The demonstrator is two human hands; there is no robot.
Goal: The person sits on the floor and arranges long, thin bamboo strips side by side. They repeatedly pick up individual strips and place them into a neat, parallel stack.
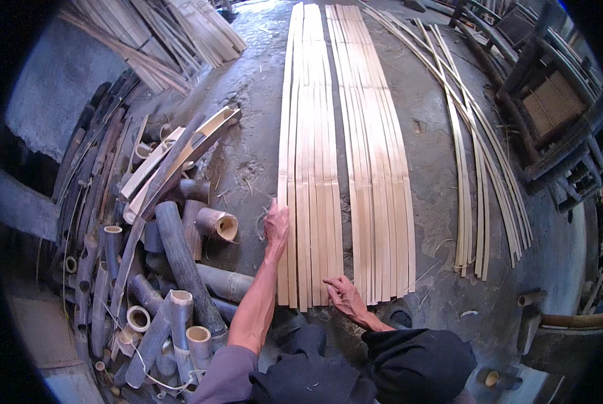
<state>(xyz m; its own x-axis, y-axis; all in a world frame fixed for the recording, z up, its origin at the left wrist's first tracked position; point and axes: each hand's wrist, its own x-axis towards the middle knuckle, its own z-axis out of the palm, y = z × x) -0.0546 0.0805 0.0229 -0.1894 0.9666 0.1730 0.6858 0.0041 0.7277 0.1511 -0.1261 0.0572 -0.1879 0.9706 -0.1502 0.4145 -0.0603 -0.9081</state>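
Note:
Two long rows of pale split bamboo strips lie side by side on the floor before me, with a narrow gap between them. My left hand is at the outer left edge of the left row, its fingers bent and closed on the edge strip. Over the near ends of that same row reaches my right hand, index finger stretched out to touch the strips and the fingers apart. The right-hand row of strips lies just beyond this hand, with no hand on it.
To my left is a heap of dark bamboo offcuts, with split pieces on top. Loose bamboo strips cross on the floor at right, near a wooden chair. More strips lean at the far left.

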